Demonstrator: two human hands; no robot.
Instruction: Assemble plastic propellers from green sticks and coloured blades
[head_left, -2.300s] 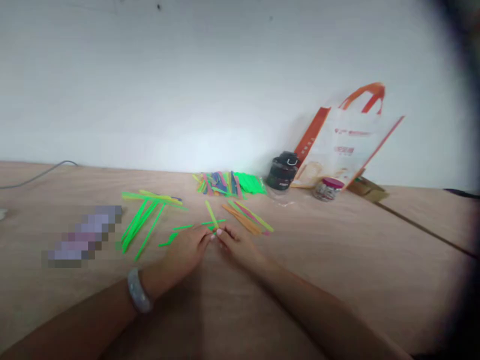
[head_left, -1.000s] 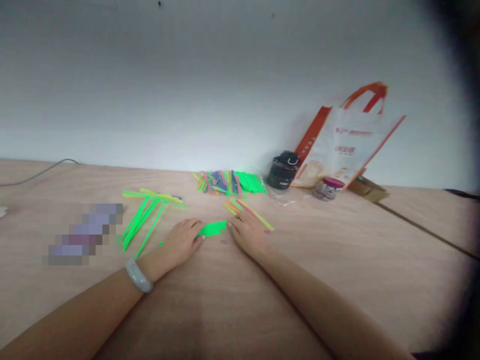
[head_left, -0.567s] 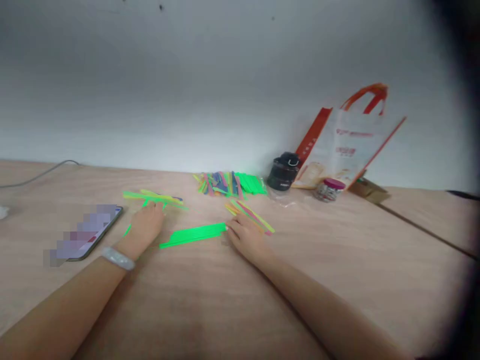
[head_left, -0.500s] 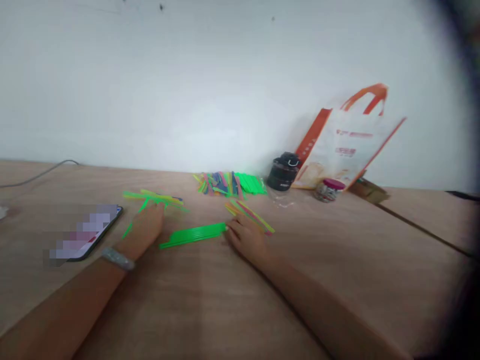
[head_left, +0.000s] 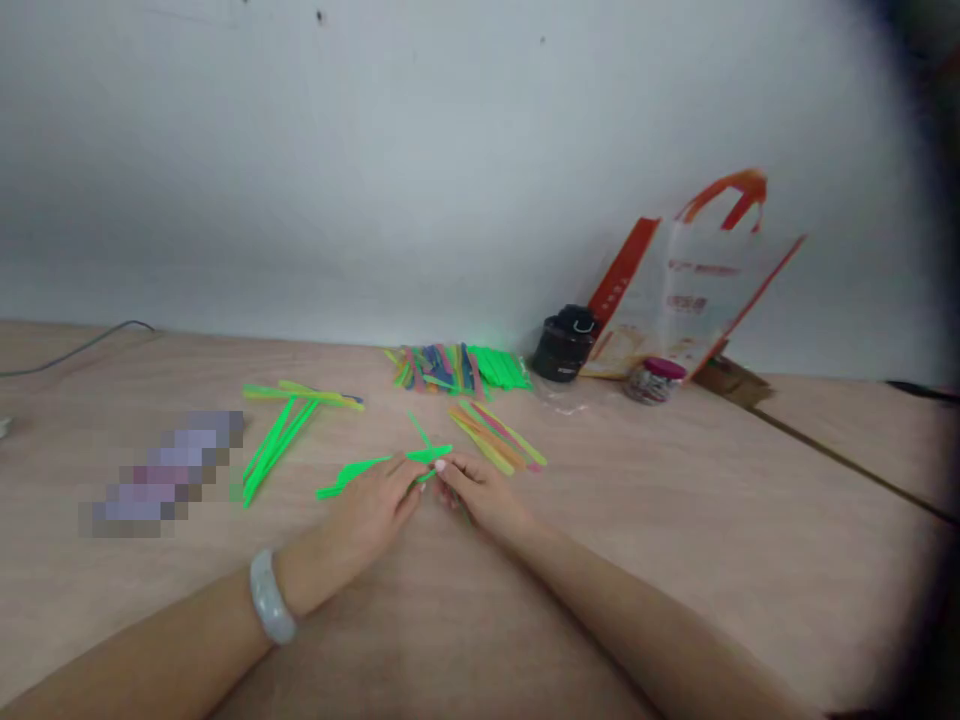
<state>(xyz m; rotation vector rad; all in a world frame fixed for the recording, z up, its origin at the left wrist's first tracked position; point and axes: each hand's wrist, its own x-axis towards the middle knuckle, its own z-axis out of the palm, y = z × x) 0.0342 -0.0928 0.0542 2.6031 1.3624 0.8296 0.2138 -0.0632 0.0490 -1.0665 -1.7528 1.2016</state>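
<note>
Left hand [head_left: 367,503] back beside right hand [head_left: 480,495]

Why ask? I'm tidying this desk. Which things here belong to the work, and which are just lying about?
Part of the work: left hand, right hand, bright green sticks between them, loose coloured sticks, green sticks, coloured stick heap.

Lying about: black flask, printed tote bag, magenta-lidded jar, blurred-out device, grey cable.

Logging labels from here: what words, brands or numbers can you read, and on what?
Nothing can be quoted; no text is legible.
White tote bag: reddish printed lines, too blurred to read.
Orange bag side panel: small marks, too blurred.
Pink-lidded jar: too small to tell.
</note>
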